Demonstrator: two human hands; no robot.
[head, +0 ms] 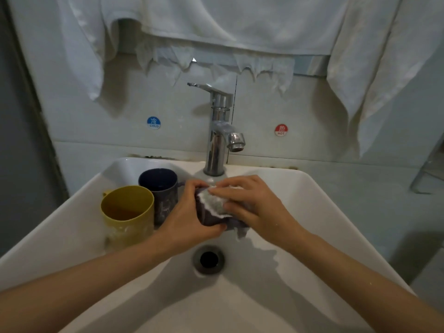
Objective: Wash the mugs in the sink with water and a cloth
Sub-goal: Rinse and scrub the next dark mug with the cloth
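White sink [302, 188] against a tiled wall, chrome tap [217, 131] at rear, towels [216, 25] hanging above. Yellow mug [127, 212] and dark blue mug [159, 186] stand upright at basin left, touching; contents not discernible. Left hand [187, 212] grips a purple mug [209, 218] above the drain [209, 259]. Right hand [254, 203], fingers curled, holds a white cloth [213, 200] against it.
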